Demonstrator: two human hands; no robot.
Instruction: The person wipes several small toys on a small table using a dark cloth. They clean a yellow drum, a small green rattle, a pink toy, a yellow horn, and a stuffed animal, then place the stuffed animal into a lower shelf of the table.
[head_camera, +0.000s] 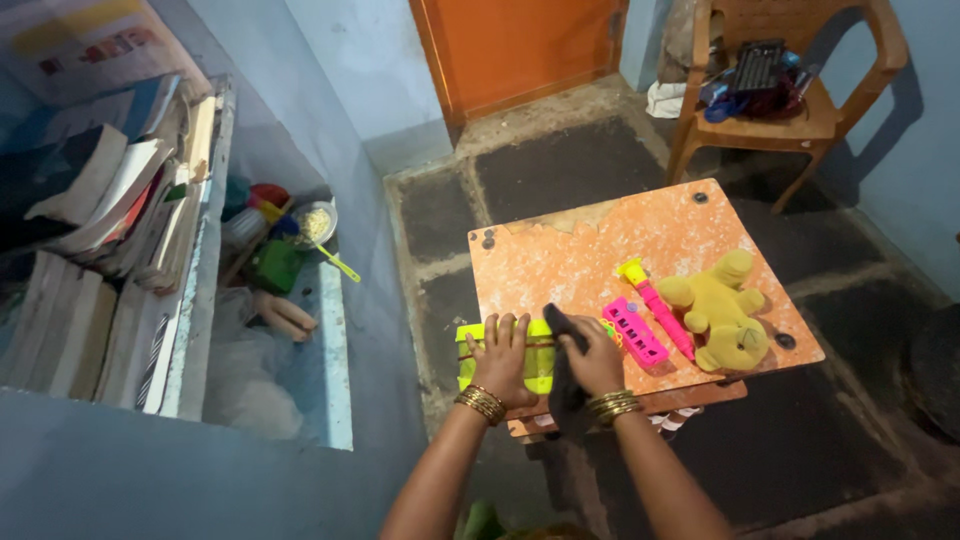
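A small orange table (600, 250) stands below me on the dark floor. My left hand (502, 358) rests flat on a bright yellow-green toy (540, 365) at the table's near left edge. Beside it, my right hand (597, 358) is closed on a dark cloth (566, 385) pressed against the toy's right side. To the right lie a pink toy keyboard (635, 331), a pink and yellow toy trumpet (655, 305) and a yellow teddy bear (720, 308) on its back.
A wall shelf on the left holds stacked books (110, 210) above, with toys, a bowl (316, 222) and a doll (285, 315) in the niche below. A plastic chair (790, 110) with a keyboard (757, 66) stands at the back right near an orange door (520, 45).
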